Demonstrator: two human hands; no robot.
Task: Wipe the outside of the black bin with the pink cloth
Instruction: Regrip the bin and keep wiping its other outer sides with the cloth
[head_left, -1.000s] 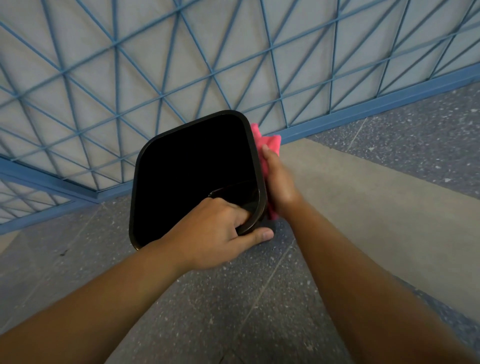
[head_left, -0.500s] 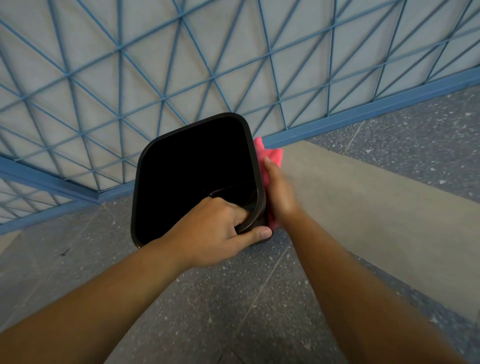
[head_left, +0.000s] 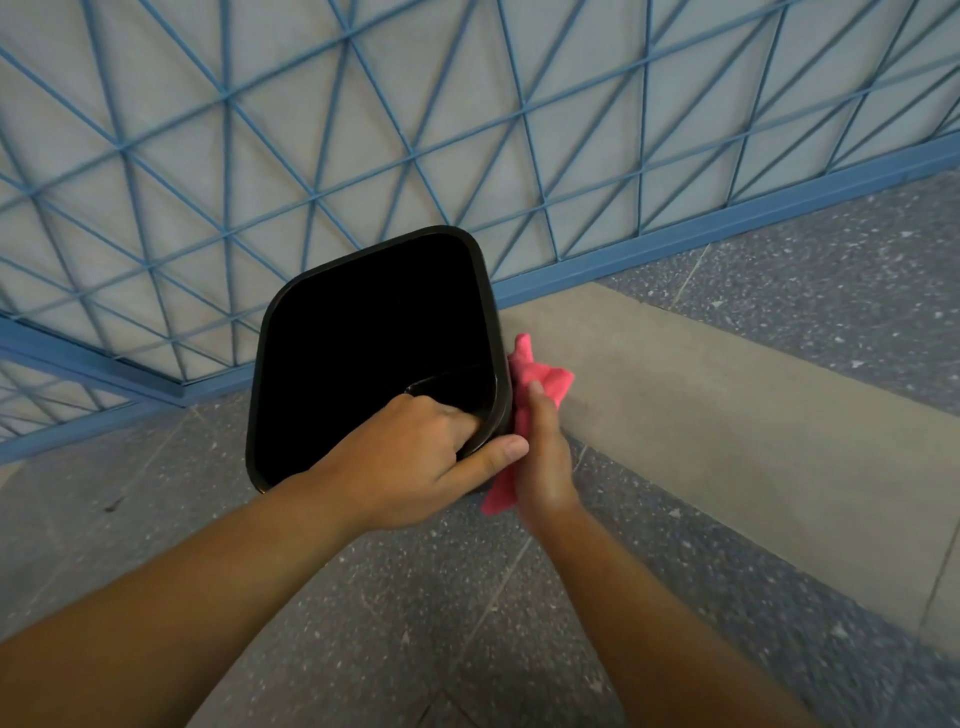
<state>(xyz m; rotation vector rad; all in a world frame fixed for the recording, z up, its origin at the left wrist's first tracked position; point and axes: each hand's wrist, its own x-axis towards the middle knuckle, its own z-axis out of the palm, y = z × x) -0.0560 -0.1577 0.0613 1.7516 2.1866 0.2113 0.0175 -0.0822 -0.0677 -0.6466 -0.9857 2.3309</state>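
Both your forearms reach in from the bottom edge: your left hand (head_left: 410, 462) has its grip hooked over the near rim of the black bin (head_left: 480, 291), fingers curled inside and thumb outside. Your right hand (head_left: 543, 457) holds the pink cloth (head_left: 535, 371) pressed against the bin's right outer wall. Past that, the bin sits on the speckled floor (head_left: 805, 291) just in front of the blue lattice fence (head_left: 363, 130).

A black bin (head_left: 374, 338) is sitting by a pink cloth (head_left: 537, 382), a speckled grey floor (head_left: 363, 623) and blue diamond-patterned grating (head_left: 363, 130).
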